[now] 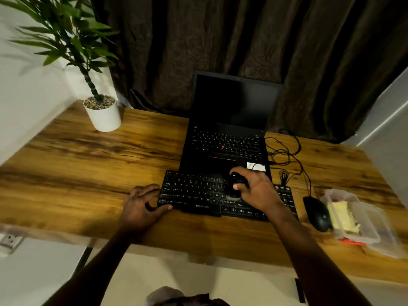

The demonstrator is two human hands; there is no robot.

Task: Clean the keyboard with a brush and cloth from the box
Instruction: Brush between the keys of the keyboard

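Note:
A black external keyboard [194, 193] lies on the wooden desk in front of an open laptop. My left hand [141, 203] grips the keyboard's left end, thumb on its front edge. My right hand [256, 188] holds a small dark brush [237, 184] over the keys right of the middle, its bristles down on the keyboard. A clear plastic box [366, 226] stands at the desk's right edge with a yellow cloth [342, 216] inside it.
The open black laptop [229, 129] sits just behind the keyboard. A black mouse [316, 213] lies between keyboard and box, with tangled cables [284, 155] behind it. A potted plant [102, 111] stands at the back left. Dark curtains hang behind the desk [77, 164].

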